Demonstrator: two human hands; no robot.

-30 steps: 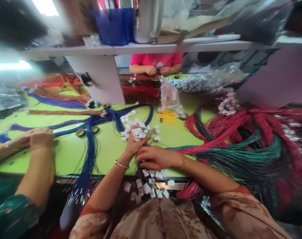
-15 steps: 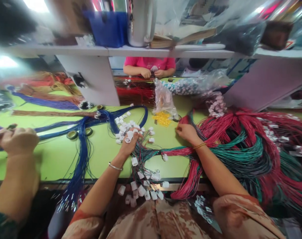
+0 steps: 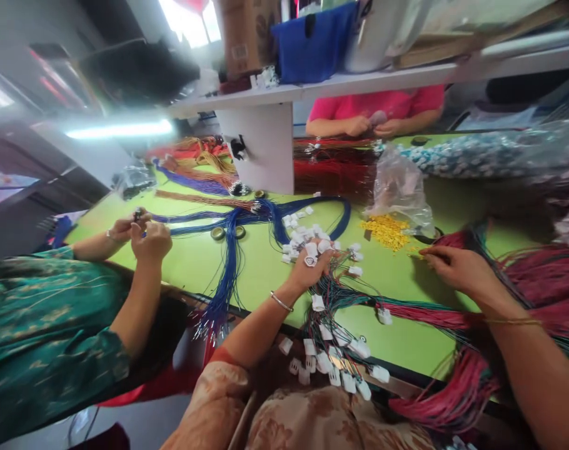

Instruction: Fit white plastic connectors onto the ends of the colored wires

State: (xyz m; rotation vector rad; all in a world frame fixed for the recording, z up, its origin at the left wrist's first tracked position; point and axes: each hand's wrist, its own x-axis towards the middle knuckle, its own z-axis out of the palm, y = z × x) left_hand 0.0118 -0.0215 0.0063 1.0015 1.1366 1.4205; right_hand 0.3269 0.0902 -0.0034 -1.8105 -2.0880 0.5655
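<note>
My left hand (image 3: 315, 265) is closed around a bunch of wires with white plastic connectors (image 3: 310, 253) on their ends. More connectors spread on the table just beyond it. From this hand the thin red, green and black wires (image 3: 345, 297) run right across the table, and several connectors (image 3: 334, 375) hang over the front edge. My right hand (image 3: 458, 272) is pinched, its fingertips low over the table beside the pile of small yellow pieces (image 3: 387, 231). Whatever lies between those fingertips is too small to make out.
At left, a co-worker in a green top (image 3: 54, 325) handles blue wires (image 3: 228, 269). Another person in pink (image 3: 378, 106) sits across the table. A plastic bag (image 3: 399, 187) stands behind the yellow pieces. Red wire bundles (image 3: 542, 275) lie right. A shelf (image 3: 289, 94) spans above.
My view has swung left, bringing the co-worker in green into sight. My left hand keeps its hold on the connectors. My right hand's fingers reach out straighter beside the yellow pieces.
</note>
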